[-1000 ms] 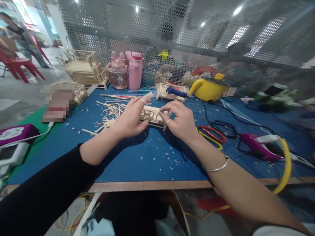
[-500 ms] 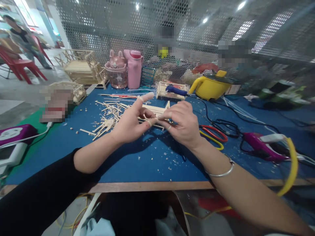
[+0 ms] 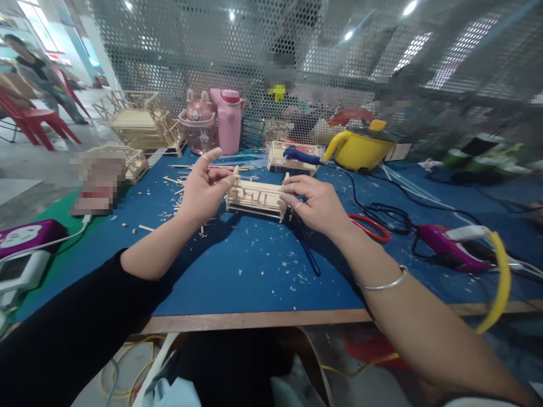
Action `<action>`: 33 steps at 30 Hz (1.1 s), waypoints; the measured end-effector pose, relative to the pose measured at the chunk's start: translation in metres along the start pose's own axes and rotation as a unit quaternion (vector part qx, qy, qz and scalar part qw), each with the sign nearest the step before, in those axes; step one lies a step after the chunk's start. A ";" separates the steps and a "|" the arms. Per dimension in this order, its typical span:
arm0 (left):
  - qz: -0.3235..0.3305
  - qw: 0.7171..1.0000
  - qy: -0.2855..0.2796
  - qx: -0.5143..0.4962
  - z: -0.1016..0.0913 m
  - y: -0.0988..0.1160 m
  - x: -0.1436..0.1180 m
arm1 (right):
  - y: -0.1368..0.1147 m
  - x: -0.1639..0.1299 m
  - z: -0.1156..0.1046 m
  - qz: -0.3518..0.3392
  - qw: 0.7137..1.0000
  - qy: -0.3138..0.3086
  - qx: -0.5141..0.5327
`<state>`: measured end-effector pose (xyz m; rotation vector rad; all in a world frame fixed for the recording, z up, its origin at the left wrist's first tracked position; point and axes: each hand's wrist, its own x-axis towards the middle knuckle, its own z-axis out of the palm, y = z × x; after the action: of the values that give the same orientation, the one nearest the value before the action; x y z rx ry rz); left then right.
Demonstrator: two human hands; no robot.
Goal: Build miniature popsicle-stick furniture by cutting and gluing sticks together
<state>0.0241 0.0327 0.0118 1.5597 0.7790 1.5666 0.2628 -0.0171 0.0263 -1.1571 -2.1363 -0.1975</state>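
Note:
A small frame built of pale wooden sticks [image 3: 255,198] is held level just above the blue table mat [image 3: 254,271]. My left hand [image 3: 203,189] pinches its left end, with a bandaged index finger pointing up. My right hand [image 3: 316,203] grips its right end; a silver bangle sits on that wrist. Loose sticks and wood chips [image 3: 186,186] lie scattered on the mat behind my left hand.
Finished stick models [image 3: 139,121] stand at the back left beside two pink bottles [image 3: 220,118]. A yellow pot [image 3: 360,150], another stick frame [image 3: 292,157], red-handled cutters [image 3: 371,226], black cables and a purple glue gun [image 3: 449,251] lie to the right. A mesh screen [image 3: 322,62] closes the back.
Both hands have lifted the stick frame and turned it so its long side faces me. My left hand slid to the left end.

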 end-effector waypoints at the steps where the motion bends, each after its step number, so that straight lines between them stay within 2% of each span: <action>1: -0.016 1.000 -0.007 -0.004 -0.001 0.000 0.001 | 0.002 0.000 0.001 0.000 1.000 -0.003 0.010; 6: -0.024 0.998 -0.037 0.047 0.001 0.010 -0.006 | 0.010 -0.001 -0.001 0.004 0.998 -0.020 0.051; 9: 0.055 0.987 -0.029 0.147 0.001 0.018 -0.014 | 0.007 0.000 -0.007 -0.007 0.999 -0.008 0.030; 12: 0.156 0.953 -0.034 0.258 0.003 0.024 -0.022 | 0.002 0.001 -0.010 -0.013 0.999 0.039 -0.009; 16: 0.216 0.925 -0.071 0.306 0.010 0.023 -0.029 | -0.005 0.004 -0.006 -0.020 1.000 0.020 -0.004; 19: 0.196 0.934 -0.089 0.285 0.016 0.021 -0.033 | -0.015 0.004 -0.004 -0.052 0.998 0.035 0.016; 23: 0.161 0.951 -0.102 0.243 0.021 0.020 -0.037 | -0.030 0.005 -0.006 -0.096 0.992 0.082 -0.021; 29: 0.134 0.965 -0.121 0.191 0.023 0.020 -0.039 | -0.038 0.003 -0.006 -0.103 0.989 0.075 -0.071; 33: 0.106 0.971 -0.144 0.158 0.023 0.022 -0.040 | -0.045 0.001 -0.008 -0.090 0.993 0.042 -0.057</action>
<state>0.0424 -0.0151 0.0116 2.1088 0.7420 1.3620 0.2313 -0.0463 0.0406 -0.9991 -2.1781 -0.4465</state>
